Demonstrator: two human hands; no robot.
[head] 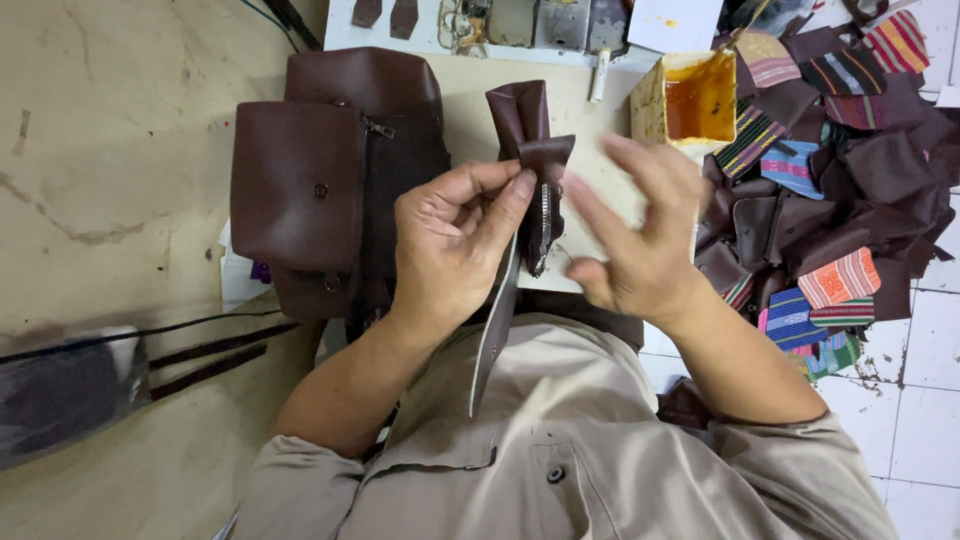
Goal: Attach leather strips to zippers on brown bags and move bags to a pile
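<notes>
The left hand (455, 240) pinches a brown leather piece with a zipper (538, 190) between thumb and fingers, just right of the brown bag (320, 170); the right hand (630, 235), fingers spread and blurred, hovers beside the piece, farther right of the bag, below the yellow tub (690, 100)

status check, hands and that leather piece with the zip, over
Left hand pinching brown leather zipper piece. Right hand open beside it, fingertips near the zipper. Brown bag and glue tub close by, nothing blocking.

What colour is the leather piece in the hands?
Dark brown leather piece with a metal zipper; head view.
</notes>
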